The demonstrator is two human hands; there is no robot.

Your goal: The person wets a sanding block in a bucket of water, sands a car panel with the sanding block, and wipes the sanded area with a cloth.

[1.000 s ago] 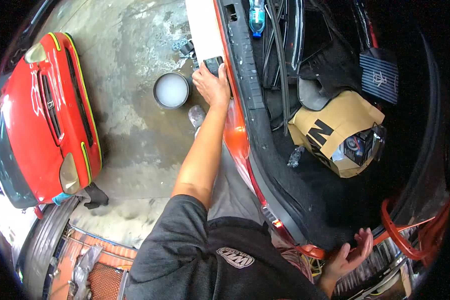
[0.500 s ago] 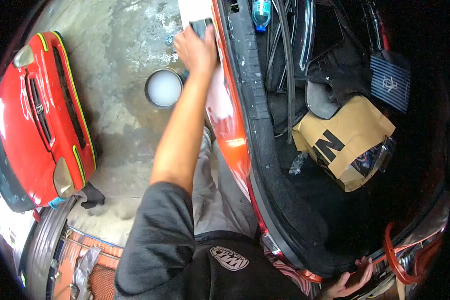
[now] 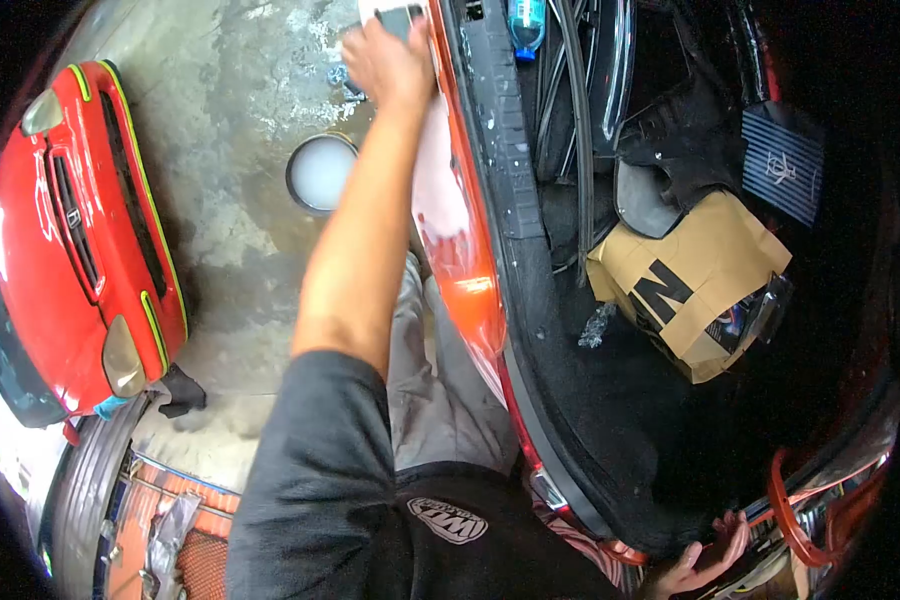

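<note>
At the top of the head view, my left hand [image 3: 390, 62] is closed on a dark grey flat block [image 3: 398, 18], with the thumb on its right side. The block lies against a car's orange rear panel [image 3: 475, 305], which has a pale pinkish-white patch [image 3: 436, 165] along it. My fingers partly cover the block. Far down on the right, my right hand [image 3: 705, 560] is beside the rim of the open boot, fingers spread and holding nothing. Whether it touches the rim I cannot tell.
A bucket of cloudy water [image 3: 322, 174] stands on the wet concrete floor. At left is a red car [image 3: 80, 240]. Inside the boot [image 3: 610, 470] are a brown paper bag [image 3: 695, 270], a blue bottle [image 3: 526, 28] and a striped dark item [image 3: 782, 160].
My left hand and the block have slid a little farther up along the panel, away from my body. The right hand stays in place.
</note>
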